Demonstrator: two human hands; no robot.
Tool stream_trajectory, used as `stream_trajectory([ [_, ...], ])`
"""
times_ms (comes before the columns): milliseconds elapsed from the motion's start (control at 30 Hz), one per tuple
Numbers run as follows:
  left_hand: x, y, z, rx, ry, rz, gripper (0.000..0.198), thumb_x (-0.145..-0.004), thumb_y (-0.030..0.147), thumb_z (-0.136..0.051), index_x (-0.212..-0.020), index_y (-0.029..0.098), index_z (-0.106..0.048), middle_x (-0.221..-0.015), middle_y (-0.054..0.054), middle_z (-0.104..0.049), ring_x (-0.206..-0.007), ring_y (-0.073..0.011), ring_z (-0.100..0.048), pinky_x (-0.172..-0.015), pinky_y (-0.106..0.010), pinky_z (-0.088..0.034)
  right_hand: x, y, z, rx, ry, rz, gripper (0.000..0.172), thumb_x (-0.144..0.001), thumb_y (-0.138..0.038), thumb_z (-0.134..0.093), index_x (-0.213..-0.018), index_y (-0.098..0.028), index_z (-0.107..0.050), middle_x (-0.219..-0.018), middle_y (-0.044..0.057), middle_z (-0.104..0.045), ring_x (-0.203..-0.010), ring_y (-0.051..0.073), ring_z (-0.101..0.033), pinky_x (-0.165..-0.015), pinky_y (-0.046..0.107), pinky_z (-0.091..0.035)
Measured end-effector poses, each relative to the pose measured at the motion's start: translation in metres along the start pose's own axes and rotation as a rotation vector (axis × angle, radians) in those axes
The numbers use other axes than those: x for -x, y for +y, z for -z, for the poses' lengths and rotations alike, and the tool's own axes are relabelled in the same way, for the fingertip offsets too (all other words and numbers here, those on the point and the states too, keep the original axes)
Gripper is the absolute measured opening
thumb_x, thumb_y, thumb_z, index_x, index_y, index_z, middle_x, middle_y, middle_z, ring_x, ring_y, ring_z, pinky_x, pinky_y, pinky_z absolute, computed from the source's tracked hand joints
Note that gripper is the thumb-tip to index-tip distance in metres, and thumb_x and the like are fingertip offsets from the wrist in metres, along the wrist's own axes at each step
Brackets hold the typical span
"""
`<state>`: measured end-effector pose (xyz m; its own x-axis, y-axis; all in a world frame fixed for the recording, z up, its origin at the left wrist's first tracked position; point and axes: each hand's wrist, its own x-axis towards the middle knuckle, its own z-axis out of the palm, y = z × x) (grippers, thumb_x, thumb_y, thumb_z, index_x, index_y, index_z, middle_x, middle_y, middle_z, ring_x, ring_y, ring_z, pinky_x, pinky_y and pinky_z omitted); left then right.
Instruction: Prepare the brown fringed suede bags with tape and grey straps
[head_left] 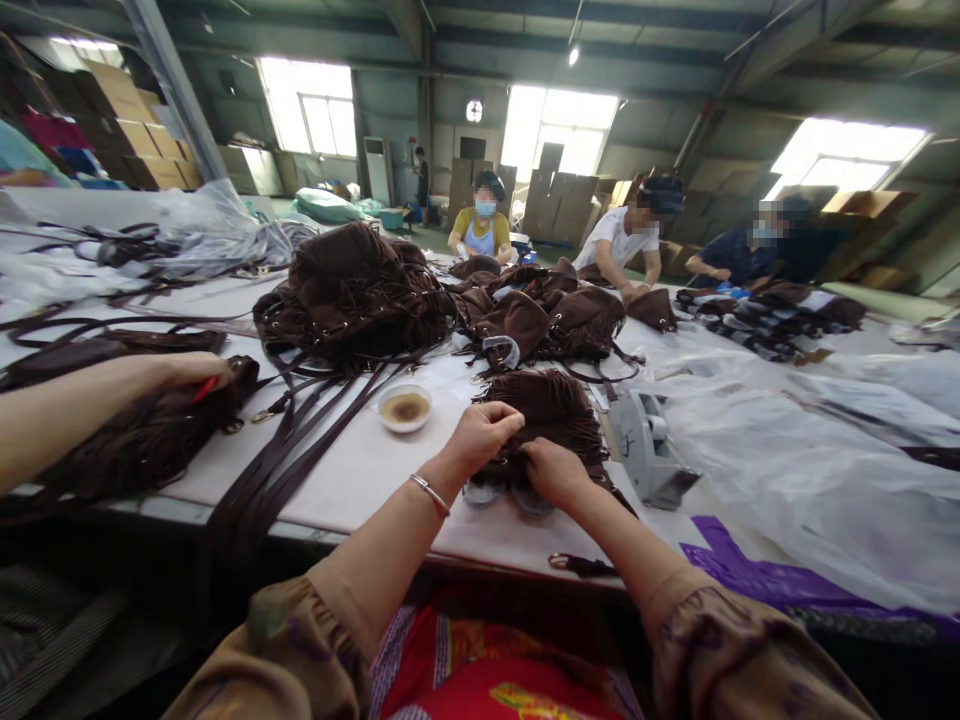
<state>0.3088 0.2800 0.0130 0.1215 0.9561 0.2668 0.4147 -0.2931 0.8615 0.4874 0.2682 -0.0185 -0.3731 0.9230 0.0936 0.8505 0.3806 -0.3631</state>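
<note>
A dark brown fringed bag (559, 405) lies on the white table right in front of me. My left hand (484, 435), with a bracelet at the wrist, is over the bag's left side, thumb and forefinger pinched together. Whatever is between those fingertips is too small to make out. At the bag's near edge, my right hand (556, 472) has its fingers closed on the brown material. Clear plastic shows under the near edge. A tape dispenser (651, 445) stands just right of the bag, and a small white bowl of brownish liquid (405, 408) sits to its left.
A large pile of brown bags (352, 300) rises behind the bowl, with long straps (300, 450) trailing over the table edge. A co-worker's hand (199, 372) holds something red at left. Plastic sheeting (810, 450) covers the right side. Other people work across the table.
</note>
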Motion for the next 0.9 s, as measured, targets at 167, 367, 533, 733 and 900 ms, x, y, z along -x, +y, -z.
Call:
stream_trajectory([
  [167, -0.008, -0.019, 0.028, -0.054, 0.295, 0.191, 0.025, -0.090, 0.032, -0.051, -0.087, 0.013, -0.068, -0.072, -0.004, -0.064, -0.073, -0.0186, -0.061, -0.073, -0.032, -0.052, 0.006, 0.011, 0.004, -0.145, 0.110, -0.044, 0.013, -0.080, -0.020, -0.052, -0.086, -0.017, -0.063, -0.087, 0.006, -0.067, -0.084, 0.020, -0.062, -0.078, 0.031, -0.049],
  [367, 0.023, -0.004, 0.016, -0.333, 0.055, -0.269, 0.035, -0.085, 0.026, -0.062, -0.119, 0.019, -0.063, -0.115, -0.011, -0.061, -0.114, -0.0253, -0.054, -0.103, -0.040, -0.044, 0.010, 0.020, 0.011, -0.891, 0.127, -0.300, 0.030, -0.071, -0.043, -0.067, -0.086, -0.019, -0.058, -0.053, -0.005, -0.054, -0.047, 0.014, -0.051, -0.047, 0.025, -0.042],
  [533, 0.025, -0.002, -0.005, -0.602, -0.400, -0.407, 0.029, -0.082, 0.031, -0.070, -0.110, 0.023, -0.070, -0.105, -0.009, -0.064, -0.099, -0.0241, -0.061, -0.088, -0.035, -0.051, 0.017, 0.017, 0.019, -1.031, 0.098, -0.256, 0.046, -0.062, -0.042, -0.076, -0.098, -0.019, -0.058, -0.072, -0.003, -0.062, -0.057, 0.014, -0.055, -0.055, 0.027, -0.048],
  [733, 0.018, -0.022, 0.032, -0.731, -0.275, -0.134, 0.013, -0.086, 0.030, -0.066, -0.087, 0.022, -0.075, -0.091, -0.008, -0.066, -0.093, -0.0231, -0.063, -0.085, -0.032, -0.050, 0.051, 0.016, 0.016, -0.358, 0.332, 0.030, 0.012, -0.081, -0.029, -0.064, -0.089, -0.020, -0.065, -0.095, 0.008, -0.065, -0.093, 0.024, -0.062, -0.087, 0.041, -0.053],
  [900, 0.047, 0.000, 0.022, -0.637, 0.093, -0.073, 0.023, -0.089, 0.024, -0.056, -0.105, 0.016, -0.070, -0.116, -0.017, -0.063, -0.113, -0.0314, -0.056, -0.099, -0.045, -0.044, 0.081, -0.004, -0.019, -0.174, 0.488, 0.138, 0.021, -0.091, -0.016, -0.048, -0.106, -0.019, -0.063, -0.112, 0.015, -0.059, -0.110, 0.027, -0.059, -0.100, 0.045, -0.049],
])
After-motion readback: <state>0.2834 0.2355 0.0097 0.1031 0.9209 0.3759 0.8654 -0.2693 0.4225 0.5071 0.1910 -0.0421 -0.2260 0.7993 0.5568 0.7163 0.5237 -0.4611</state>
